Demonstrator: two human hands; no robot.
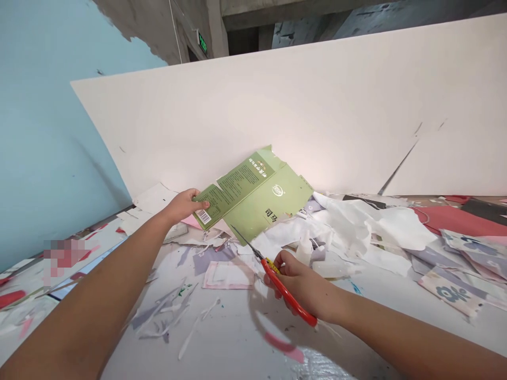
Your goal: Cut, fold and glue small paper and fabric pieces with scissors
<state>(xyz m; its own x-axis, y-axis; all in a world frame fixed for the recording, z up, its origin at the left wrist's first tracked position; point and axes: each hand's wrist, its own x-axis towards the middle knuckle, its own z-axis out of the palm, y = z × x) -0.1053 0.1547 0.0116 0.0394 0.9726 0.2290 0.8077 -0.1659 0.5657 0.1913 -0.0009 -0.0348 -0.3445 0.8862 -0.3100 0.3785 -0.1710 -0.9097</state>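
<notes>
A flattened green cardboard box [253,195] with printed text and a barcode is held up at its left end by my left hand [188,205], thumb on the printed face. My right hand [295,279] grips a pair of red-handled scissors [287,298], whose dark blades point up and left. The blade tips overlap the lower edge of the green cardboard in this view; whether they touch it I cannot tell. A cut or torn notch shows along the cardboard's upper left edge. Below it lies a pink-edged white paper piece [228,275].
Crumpled white paper [356,216] and scraps are heaped along the white panel [285,111] behind. Thin paper strips [170,306] and a pink scrap [283,345] lie on the white surface. Patterned paper packets [451,293] and red sheets [459,219] are at the right.
</notes>
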